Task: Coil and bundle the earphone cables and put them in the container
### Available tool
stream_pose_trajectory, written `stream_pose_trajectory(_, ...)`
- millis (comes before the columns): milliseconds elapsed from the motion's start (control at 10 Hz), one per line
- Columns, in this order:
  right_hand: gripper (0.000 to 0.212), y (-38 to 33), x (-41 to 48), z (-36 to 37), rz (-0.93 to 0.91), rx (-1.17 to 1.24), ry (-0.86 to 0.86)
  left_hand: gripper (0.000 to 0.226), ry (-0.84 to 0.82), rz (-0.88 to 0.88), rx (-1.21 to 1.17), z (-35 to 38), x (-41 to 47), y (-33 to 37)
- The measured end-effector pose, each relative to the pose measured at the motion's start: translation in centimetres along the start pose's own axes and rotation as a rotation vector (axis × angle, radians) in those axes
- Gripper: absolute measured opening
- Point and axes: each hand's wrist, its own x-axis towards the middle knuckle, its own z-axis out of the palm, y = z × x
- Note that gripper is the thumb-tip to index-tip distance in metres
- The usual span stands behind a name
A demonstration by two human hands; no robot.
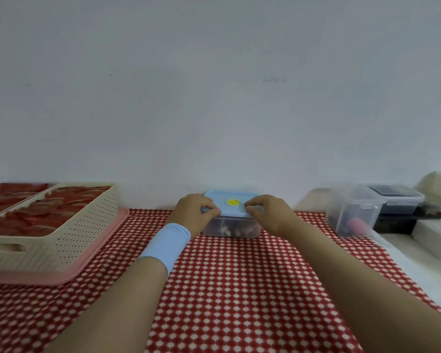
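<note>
Your fingers (251, 207) are curled: left hand (196, 212) and right hand (270, 215) grip opposite ends of the blue lid (229, 196). The table (239, 289) bears a cream basket (69, 233) at left. At the back, the clear container (232, 230) sits under that lid, which has a yellow disc (233, 202) on top.

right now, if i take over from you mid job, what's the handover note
The left hand has its fingers curled on the near left edge of the blue lid.
The right hand has its fingers curled on the lid's near right edge.
The container sits at the back middle of the checked cloth with the lid on top. Dark and pale contents show through its clear wall, too blurred to name.
Done: no loose earphone cable shows on the cloth.
Left: I cannot tell whether the lid is going on or coming off, so check that before going on.
</note>
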Motion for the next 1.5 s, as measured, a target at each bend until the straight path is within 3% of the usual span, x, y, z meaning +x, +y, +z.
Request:
stream_pose_trajectory(100,0.030,-0.1,-0.2,0.2,0.001,-0.004,0.006,0.012,0.021,-0.076,-0.059,0.0,0.1,-0.2)
stream_pose_trajectory(200,0.030,-0.1,-0.4,0.8,-0.009,-0.003,0.026,0.016,-0.046,-0.133,0.027,-0.1,0.4,-0.1)
stream_pose_trajectory(300,0.026,0.0,0.2,1.0,0.004,-0.004,0.035,0.044,-0.105,-0.149,0.191,-0.3,0.9,0.6)
stream_pose_trajectory(400,0.032,-0.3,1.0,1.3,0.039,-0.019,0.033,0.041,-0.141,-0.106,0.453,-0.2,1.8,1.3)
stream_pose_trajectory(500,0.059,-0.7,1.6,1.5,0.108,-0.054,-0.085,0.032,-0.219,-0.065,0.512,0.4,3.0,1.4)
stream_pose_trajectory(600,0.061,-0.5,2.1,2.4,0.163,-0.070,-0.143,0.050,-0.351,-0.089,0.356,1.4,3.6,1.1)
stream_pose_trajectory(700,0.054,-0.2,2.0,3.0,0.166,-0.105,-0.045,0.052,-0.394,-0.101,0.352,2.2,3.3,0.7)
stream_pose_trajectory(800,0.044,0.3,1.7,3.1,0.100,-0.169,-0.087,0.052,-0.350,-0.129,0.295,2.9,3.0,0.1)
stream_pose_trajectory(900,0.055,0.4,1.8,3.4,0.132,0.154,-0.020,0.052,-0.334,-0.135,0.260,2.9,3.1,-0.2)
stream_pose_trajectory(1100,0.059,1.0,1.7,4.4,0.083,0.265,0.122,0.053,-0.070,-0.248,-0.079,3.9,2.0,-0.7)
stream_pose_trajectory(1500,0.075,0.9,2.5,4.5,0.138,0.372,0.203,0.063,-0.029,-0.282,-0.329,4.4,1.8,-1.3)
